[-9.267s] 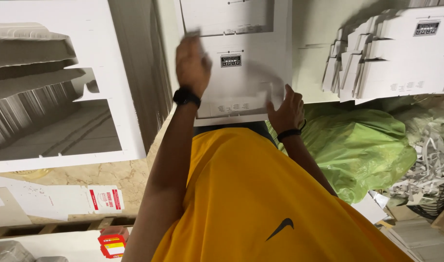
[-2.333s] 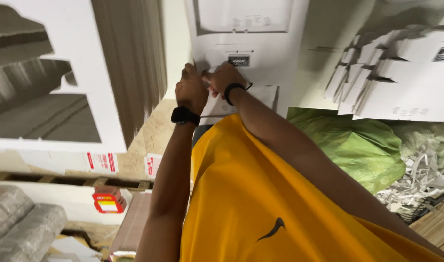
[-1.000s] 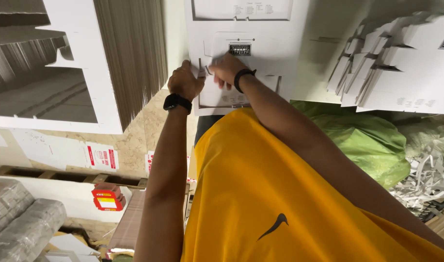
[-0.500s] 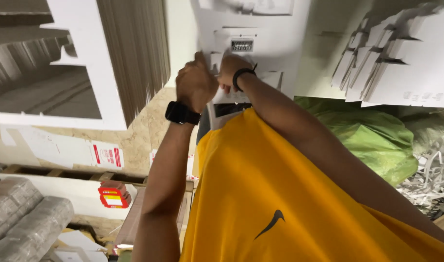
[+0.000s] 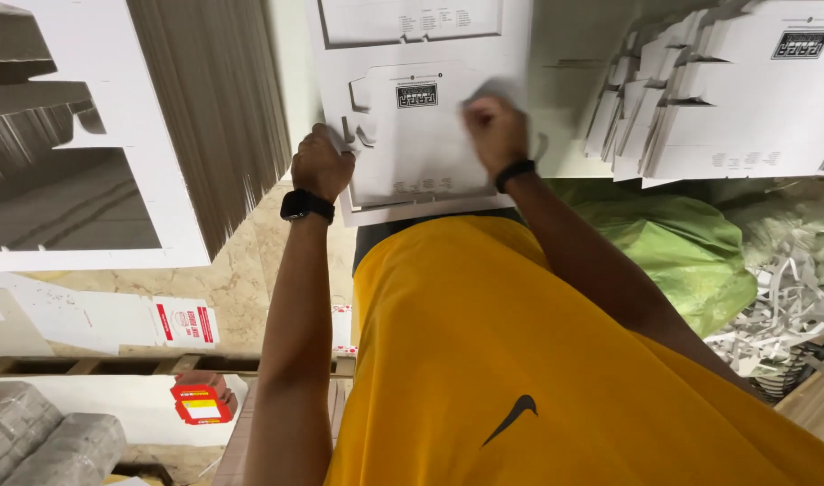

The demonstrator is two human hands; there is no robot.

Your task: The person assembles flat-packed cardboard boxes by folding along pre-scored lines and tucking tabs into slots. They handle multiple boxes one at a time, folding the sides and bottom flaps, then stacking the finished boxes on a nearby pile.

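Observation:
A flat white die-cut cardboard box blank (image 5: 421, 135) with a small dark printed label lies on top of a stack of similar blanks. My left hand (image 5: 322, 164), with a black watch on the wrist, grips the blank's left edge near a cut-out tab. My right hand (image 5: 495, 126), with a black band on the wrist, is closed on the blank's right side, where a bit of the card is bent up at the fingers. My yellow shirt fills the lower middle of the view.
A tall stack of white cardboard sheets (image 5: 205, 117) stands at the left. Piles of folded white blanks (image 5: 736, 99) sit at the right above a green plastic bag (image 5: 682, 252) and white paper offcuts (image 5: 790, 297). A small red and yellow box (image 5: 196, 403) lies on the floor.
My hands were close together at the middle of the blank. They have moved apart to its left and right sides.

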